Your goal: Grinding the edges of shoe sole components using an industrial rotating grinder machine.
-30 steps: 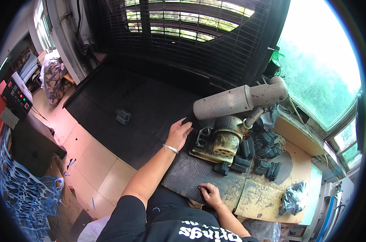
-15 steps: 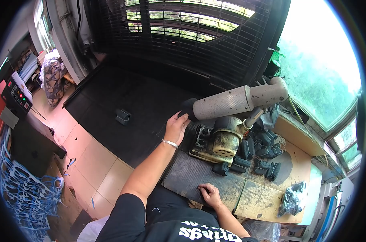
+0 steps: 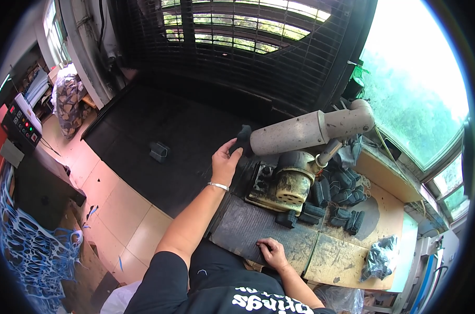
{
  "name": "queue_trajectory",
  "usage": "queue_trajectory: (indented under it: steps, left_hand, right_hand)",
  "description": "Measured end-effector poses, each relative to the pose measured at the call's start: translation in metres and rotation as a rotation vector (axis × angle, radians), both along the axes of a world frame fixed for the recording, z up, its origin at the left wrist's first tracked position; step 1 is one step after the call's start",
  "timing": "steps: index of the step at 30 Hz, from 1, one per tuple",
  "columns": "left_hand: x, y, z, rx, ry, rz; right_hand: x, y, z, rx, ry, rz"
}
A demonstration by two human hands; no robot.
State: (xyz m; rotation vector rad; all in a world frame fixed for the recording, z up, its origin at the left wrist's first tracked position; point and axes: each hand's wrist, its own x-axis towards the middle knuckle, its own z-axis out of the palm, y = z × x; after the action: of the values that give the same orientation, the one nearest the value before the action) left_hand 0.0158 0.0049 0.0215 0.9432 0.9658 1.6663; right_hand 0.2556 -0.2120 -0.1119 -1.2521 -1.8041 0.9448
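My left hand reaches forward and pinches a small black padded piece between thumb and fingers. The piece stands right at the mouth of a grey metal blower barrel; whether it touches the rim I cannot tell. My right hand rests on the near part of the worn worktop, its fingers loosely bent and nothing visible in them. Beyond it, several similar black padded pieces lie beside the blower's stained, rounded housing.
One black piece lies alone on the wide dark surface at left. A dark grille rises behind it. Crumpled clear plastic sits at the worktop's right. A control panel stands far left, near blue netting.
The black piece in my left hand has been turned more upright before the barrel, and my fingers have shifted slightly left. My right hand has stayed put.
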Motion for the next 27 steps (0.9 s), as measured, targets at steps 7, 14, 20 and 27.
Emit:
queue_trajectory:
  steps: [7, 14, 20, 27]
  left_hand:
    - [0.000, -0.001, -0.016, 0.197, 0.240, 0.086]
    - [-0.002, -0.010, -0.010, 0.243, 0.440, 0.118]
    - [-0.004, -0.022, -0.009, 0.301, 0.445, 0.111]
    - [-0.007, -0.033, -0.009, 0.318, 0.491, 0.096]
  right_hand:
    - [-0.002, 0.000, 0.002, 0.005, -0.004, 0.004]
    - [-0.001, 0.000, 0.001, 0.009, -0.011, 0.011]
    - [-0.002, 0.000, 0.002, -0.009, 0.000, 0.000]
    - [-0.001, -0.001, 0.002, -0.016, 0.000, 0.002]
